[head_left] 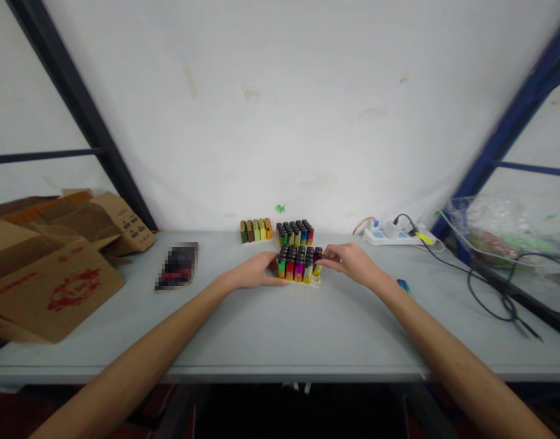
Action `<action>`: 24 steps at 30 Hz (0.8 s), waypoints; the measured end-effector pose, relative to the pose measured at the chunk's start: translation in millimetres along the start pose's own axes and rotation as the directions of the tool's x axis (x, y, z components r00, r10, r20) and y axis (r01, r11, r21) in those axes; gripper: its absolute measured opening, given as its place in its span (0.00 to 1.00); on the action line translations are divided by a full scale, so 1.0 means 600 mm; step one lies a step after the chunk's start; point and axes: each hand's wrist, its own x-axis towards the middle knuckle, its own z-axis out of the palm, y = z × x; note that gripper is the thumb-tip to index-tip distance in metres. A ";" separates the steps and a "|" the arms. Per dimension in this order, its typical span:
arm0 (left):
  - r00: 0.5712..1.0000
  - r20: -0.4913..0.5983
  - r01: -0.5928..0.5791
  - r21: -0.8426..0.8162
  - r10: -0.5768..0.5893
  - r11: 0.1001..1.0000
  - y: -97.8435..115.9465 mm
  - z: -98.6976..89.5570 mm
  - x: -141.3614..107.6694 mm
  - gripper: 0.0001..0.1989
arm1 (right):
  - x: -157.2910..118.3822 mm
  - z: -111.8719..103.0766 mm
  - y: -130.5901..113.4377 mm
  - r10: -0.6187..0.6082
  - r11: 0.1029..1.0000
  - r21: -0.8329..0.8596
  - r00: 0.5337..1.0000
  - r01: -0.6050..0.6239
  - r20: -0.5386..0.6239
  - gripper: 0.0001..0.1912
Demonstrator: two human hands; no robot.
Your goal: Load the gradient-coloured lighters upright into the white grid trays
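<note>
Holding the tray in a wide left grip, seemingly pinching a lighter in a near-closed right grip, risking a topple if tugged askew.

At the left of the frame we see open cardboard boxes; at the right, a white power strip, a black cable and clear plastic bags.
</note>
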 end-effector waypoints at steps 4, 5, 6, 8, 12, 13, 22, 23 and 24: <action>1.000 -0.008 -0.006 -0.004 0.006 1.000 0.001 -0.002 -0.001 0.31 | -0.004 -0.022 0.002 0.070 0.995 -0.069 0.997 -0.071 -0.010 0.28; 1.000 -0.009 -0.010 -0.007 0.010 1.000 0.001 -0.002 -0.001 0.31 | -0.006 -0.034 0.004 0.084 0.994 -0.074 0.996 -0.084 0.004 0.29; 1.000 -0.010 -0.011 -0.005 0.011 1.000 0.001 -0.002 -0.001 0.31 | -0.008 -0.048 0.008 0.105 0.991 -0.083 0.994 -0.103 0.014 0.31; 1.000 -0.007 -0.005 0.011 0.005 1.000 0.001 -0.003 0.000 0.32 | -0.015 -0.079 0.021 0.164 0.980 -0.113 0.986 -0.163 0.001 0.31; 1.000 0.004 -0.005 0.027 0.005 1.000 0.002 -0.003 0.000 0.30 | -0.041 -0.137 0.067 0.421 0.893 -0.187 0.906 -0.409 0.030 0.26; 1.000 0.003 -0.010 0.026 0.009 1.000 0.002 -0.003 0.000 0.30 | -0.051 -0.147 0.079 0.534 0.836 -0.206 0.840 -0.508 0.095 0.25; 1.000 -0.004 0.005 0.024 -0.005 1.000 -0.002 -0.001 0.002 0.31 | -0.176 -0.131 0.155 0.682 0.718 -0.434 0.672 -0.544 0.288 0.29; 1.000 0.000 0.007 0.022 -0.007 1.000 -0.002 -0.001 0.002 0.31 | -0.183 -0.125 0.160 0.673 0.723 -0.440 0.685 -0.532 0.278 0.28; 1.000 0.004 0.008 0.021 -0.009 1.000 -0.002 -0.001 0.002 0.31 | -0.186 -0.120 0.162 0.660 0.734 -0.433 0.700 -0.523 0.273 0.26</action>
